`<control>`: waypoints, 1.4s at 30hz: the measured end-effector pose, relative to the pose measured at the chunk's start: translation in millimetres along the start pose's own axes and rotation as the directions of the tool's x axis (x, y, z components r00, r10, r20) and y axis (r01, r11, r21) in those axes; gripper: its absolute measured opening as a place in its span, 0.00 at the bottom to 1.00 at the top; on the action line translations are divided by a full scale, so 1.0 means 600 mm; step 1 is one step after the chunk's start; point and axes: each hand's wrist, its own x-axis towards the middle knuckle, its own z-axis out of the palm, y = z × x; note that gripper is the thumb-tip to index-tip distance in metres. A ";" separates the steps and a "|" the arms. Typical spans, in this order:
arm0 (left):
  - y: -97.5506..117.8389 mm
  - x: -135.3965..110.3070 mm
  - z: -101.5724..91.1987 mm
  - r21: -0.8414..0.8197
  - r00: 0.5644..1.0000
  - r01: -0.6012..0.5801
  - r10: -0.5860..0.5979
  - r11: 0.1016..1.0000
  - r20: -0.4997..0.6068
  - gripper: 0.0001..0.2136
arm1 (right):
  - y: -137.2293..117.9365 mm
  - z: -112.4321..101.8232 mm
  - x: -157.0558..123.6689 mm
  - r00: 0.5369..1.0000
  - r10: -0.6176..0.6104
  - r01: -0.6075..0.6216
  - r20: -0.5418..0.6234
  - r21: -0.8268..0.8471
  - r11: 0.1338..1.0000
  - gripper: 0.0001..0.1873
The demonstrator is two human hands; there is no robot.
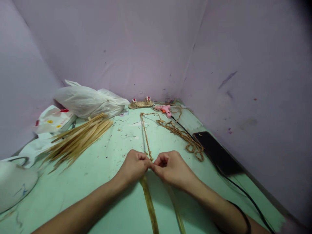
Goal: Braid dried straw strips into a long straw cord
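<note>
My left hand (135,165) and my right hand (169,167) meet at the middle of a pale green table (97,182), both closed in a pinch on straw strands. Two loose greenish straw strips (149,204) trail from the pinch back toward me. A twisted straw rope (146,133) runs away from my fingers toward the far wall. It loops back along the right in a tangle (192,146). A dark band sits on my right wrist.
A bundle of dry straw (78,138) lies at the left, beside white plastic bags (85,102) and a printed packet (55,120). A pink glue gun (165,110) and small woven straw pieces (140,103) sit by the back wall. A black phone (215,151) with cable lies right.
</note>
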 end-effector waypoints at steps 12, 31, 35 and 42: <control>0.007 0.003 -0.010 -0.184 0.984 0.122 -0.095 0.975 0.147 0.03 | 0.000 -0.004 0.000 0.982 -0.186 0.185 -0.038 -0.039 0.982 0.14; -0.026 0.001 -0.009 -0.084 0.984 -0.099 0.110 0.992 0.142 0.06 | 0.006 0.021 0.025 0.924 0.199 -0.351 0.325 0.521 0.778 0.05; -0.026 0.002 -0.010 -0.074 0.983 -0.105 0.114 0.992 0.145 0.07 | 0.012 0.018 0.027 0.953 0.160 -0.263 0.259 0.436 0.860 0.06; -0.009 -0.006 -0.029 -0.040 0.944 0.145 -0.126 0.989 0.304 0.07 | 0.018 0.017 0.032 0.990 0.114 -0.138 0.085 0.368 0.919 0.04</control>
